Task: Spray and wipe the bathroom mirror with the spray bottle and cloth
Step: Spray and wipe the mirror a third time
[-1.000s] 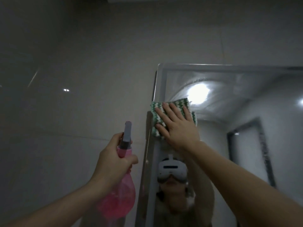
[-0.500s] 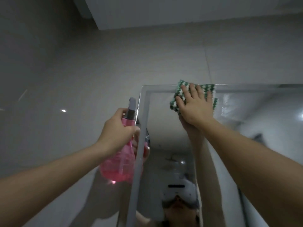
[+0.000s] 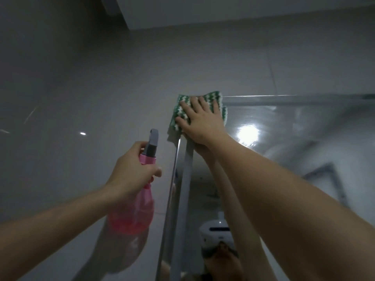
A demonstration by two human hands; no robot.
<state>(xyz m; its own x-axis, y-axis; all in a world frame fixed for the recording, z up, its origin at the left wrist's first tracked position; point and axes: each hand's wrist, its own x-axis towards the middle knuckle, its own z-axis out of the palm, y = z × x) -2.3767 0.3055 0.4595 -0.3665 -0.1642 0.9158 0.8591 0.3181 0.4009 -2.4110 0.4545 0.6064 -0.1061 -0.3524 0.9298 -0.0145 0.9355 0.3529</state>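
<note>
Two hands are busy, and you are in the wiping step. Your right hand [image 3: 199,120] lies flat with its fingers straight, pressing the green and white cloth [image 3: 183,111] onto the top left corner of the mirror [image 3: 294,151]. The cloth sticks out above your fingertips and past your thumb side, over the mirror's frame [image 3: 183,179]. Your left hand [image 3: 133,169] is lower and out to the side of the right one, in front of the wall [image 3: 81,78]. Its fingers are curled around the neck of the pink spray bottle [image 3: 134,211], which hangs below your fist with its grey nozzle [image 3: 153,138] poking up above it. I think the bottle can just wait for now. For the next move, keep the cloth pushed flat and slide it away from the corner, across the glass beside your little finger, where shiny streaks still show near the light's glare.
</note>
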